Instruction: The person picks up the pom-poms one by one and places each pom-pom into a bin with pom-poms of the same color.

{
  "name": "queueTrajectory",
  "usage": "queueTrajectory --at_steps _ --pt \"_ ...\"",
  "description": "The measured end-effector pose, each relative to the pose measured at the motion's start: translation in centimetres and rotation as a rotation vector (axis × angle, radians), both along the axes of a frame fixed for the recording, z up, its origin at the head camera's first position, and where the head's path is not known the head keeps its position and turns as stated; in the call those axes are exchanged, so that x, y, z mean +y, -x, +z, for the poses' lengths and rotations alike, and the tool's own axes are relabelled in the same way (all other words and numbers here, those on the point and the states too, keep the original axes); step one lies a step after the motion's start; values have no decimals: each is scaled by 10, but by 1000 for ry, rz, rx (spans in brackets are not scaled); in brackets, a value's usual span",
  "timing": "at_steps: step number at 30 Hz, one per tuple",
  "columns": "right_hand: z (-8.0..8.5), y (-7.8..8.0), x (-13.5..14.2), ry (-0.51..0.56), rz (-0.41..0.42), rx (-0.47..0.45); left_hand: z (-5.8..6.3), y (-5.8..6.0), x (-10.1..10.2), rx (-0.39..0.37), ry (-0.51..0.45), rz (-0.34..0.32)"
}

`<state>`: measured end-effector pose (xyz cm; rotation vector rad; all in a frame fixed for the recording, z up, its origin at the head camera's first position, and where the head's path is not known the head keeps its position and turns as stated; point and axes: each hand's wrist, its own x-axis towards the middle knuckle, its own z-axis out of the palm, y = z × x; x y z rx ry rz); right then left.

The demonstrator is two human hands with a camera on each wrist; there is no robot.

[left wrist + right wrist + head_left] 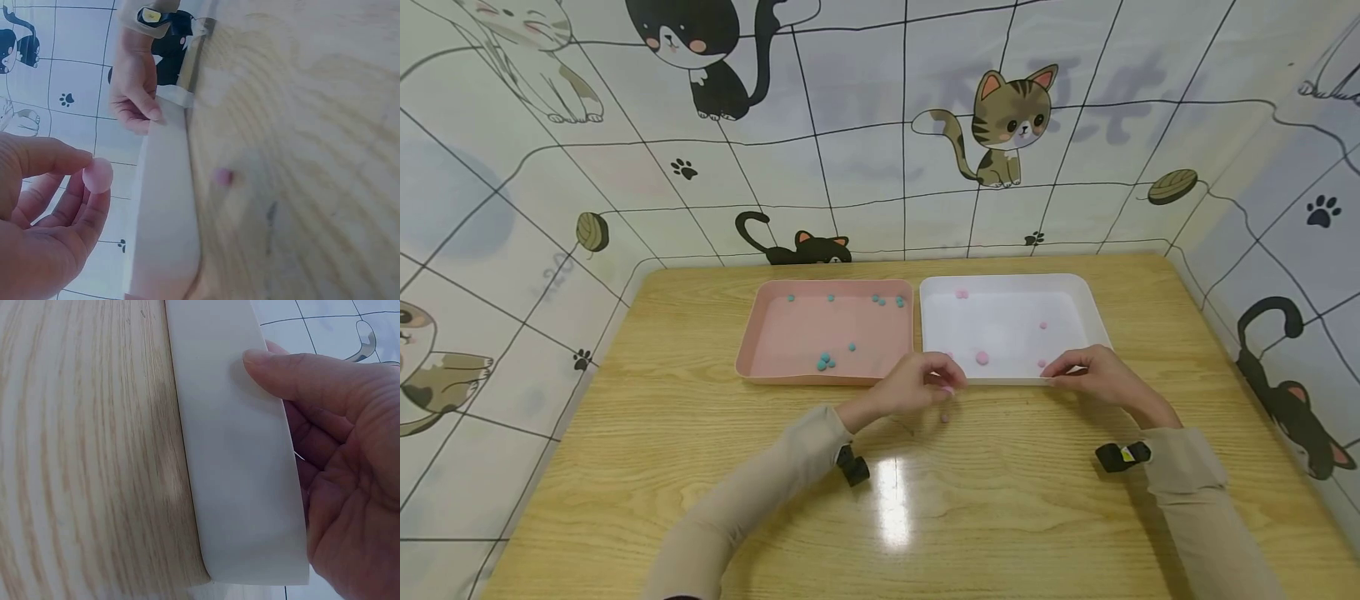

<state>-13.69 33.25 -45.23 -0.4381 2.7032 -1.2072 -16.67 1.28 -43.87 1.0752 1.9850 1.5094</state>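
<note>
My left hand (917, 383) pinches a small pink ball (98, 175) between thumb and fingers, over the front left corner of the white tray (1011, 321). Just in front of that tray, a smaller pink ball (945, 417) lies on the table. My right hand (1093, 372) grips the white tray's front wall near its right corner. In the right wrist view the thumb (275, 369) presses the wall's outer face, while the other fingers go behind the rim. Inside the white tray lie several pink balls, among them a larger one (982, 357).
A salmon-pink tray (790, 333) stands directly left of the white one, with several teal balls (825, 358) scattered in it. Both trays sit toward the back of the wooden table (1000, 517). A cat-print curtain (865, 167) hangs behind and at the sides.
</note>
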Motion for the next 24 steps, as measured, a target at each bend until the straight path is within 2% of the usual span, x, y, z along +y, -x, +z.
queueTrajectory --at_steps 10,20,24 --pt "1 0 1 -8 -10 -26 15 11 10 2 -24 35" --pt "1 0 1 -1 14 -6 34 26 24 -98 -47 65" --pt "1 0 1 -1 14 -4 40 34 30 -101 -58 77"
